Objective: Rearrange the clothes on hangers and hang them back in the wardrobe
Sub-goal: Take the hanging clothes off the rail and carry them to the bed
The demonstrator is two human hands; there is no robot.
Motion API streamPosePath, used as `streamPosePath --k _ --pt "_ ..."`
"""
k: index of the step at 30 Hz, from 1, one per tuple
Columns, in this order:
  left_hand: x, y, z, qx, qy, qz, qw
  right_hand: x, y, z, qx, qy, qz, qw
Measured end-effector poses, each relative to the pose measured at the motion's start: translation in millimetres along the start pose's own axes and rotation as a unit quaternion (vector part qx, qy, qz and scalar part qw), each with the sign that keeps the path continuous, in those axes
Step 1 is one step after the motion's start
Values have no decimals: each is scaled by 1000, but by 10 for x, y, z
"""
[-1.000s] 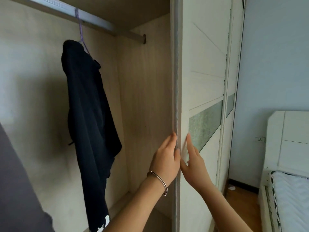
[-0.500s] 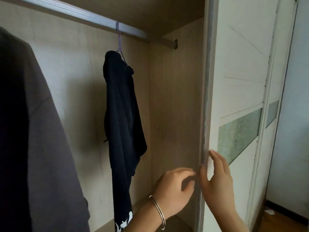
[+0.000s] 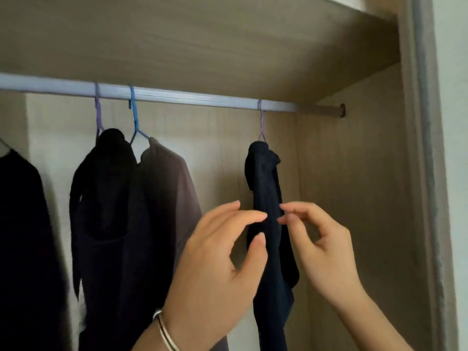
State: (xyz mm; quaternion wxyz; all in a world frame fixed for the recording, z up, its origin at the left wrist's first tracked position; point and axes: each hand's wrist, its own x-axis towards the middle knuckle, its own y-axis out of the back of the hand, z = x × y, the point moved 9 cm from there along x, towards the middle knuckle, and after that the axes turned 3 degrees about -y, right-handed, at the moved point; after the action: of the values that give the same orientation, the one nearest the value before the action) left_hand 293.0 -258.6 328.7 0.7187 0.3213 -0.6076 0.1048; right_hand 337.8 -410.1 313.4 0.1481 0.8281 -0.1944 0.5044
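Both hands have left the wardrobe door edge (image 3: pixel 425 173) and come up to the navy garment (image 3: pixel 266 188), hanging on its purple hanger (image 3: pixel 261 127) near the rail's (image 3: pixel 177 93) right end, so rearranging begins. Left hand (image 3: pixel 215 257) and right hand (image 3: pixel 321 244) are loosely curled, fingertips at the cloth, nothing grasped yet.

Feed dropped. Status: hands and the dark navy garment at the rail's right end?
Left hand, right hand open, flanking it, no grip. Dark navy garment hanging on purple hanger. Nothing blocking.

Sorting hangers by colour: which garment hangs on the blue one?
The grey-brown garment; its hanger is blue. The black garment to its left and the navy garment to its right have purple hangers.
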Motion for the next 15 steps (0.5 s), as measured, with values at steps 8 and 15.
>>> streamPosePath --k 8,15 --pt "709 394 -293 127 55 88 986 1142 -380 117 68 -52 -22 996" --pt "699 361 -666 118 195 69 971 1820 -563 876 75 -251 -78 962"
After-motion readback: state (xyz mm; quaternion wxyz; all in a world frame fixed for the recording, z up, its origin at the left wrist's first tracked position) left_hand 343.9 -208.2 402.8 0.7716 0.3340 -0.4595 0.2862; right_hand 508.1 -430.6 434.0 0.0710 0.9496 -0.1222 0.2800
